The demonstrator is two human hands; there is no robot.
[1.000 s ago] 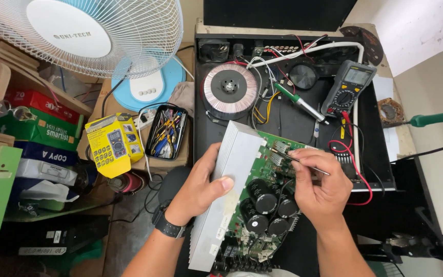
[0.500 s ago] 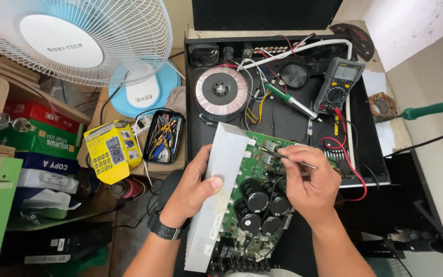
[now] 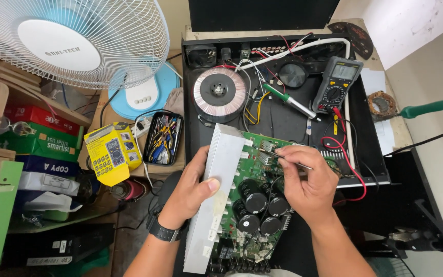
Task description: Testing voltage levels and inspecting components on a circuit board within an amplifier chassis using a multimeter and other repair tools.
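My right hand [image 3: 308, 182] has its fingers [image 3: 292, 153] pinched on a thin metal probe [image 3: 292, 161], its tip down among the small parts at the upper edge of the green circuit board [image 3: 255, 169]. A second ago the hand sat a little lower over the board; it has crept up toward that edge, and the tip now looks settled on one spot — so I judge the work has narrowed to a single point there. My left hand [image 3: 190, 192] has barely moved: fingers wrapped round the silver heat sink [image 3: 216, 190], thumb pressed on its face, holding the board tilted over the open black chassis [image 3: 283, 123].

Outward from there, the big black capacitors [image 3: 260, 205] stand just beside my right palm and crowd the wrist. Red leads [image 3: 352, 164] trail from the multimeter [image 3: 337, 84] past my knuckles — the likeliest snag. A soldering iron [image 3: 288, 100] lies in the chassis beside the toroidal transformer [image 3: 220, 95]. A tray of small tools [image 3: 163, 138] and a fan [image 3: 73, 43] sit left on the surface.
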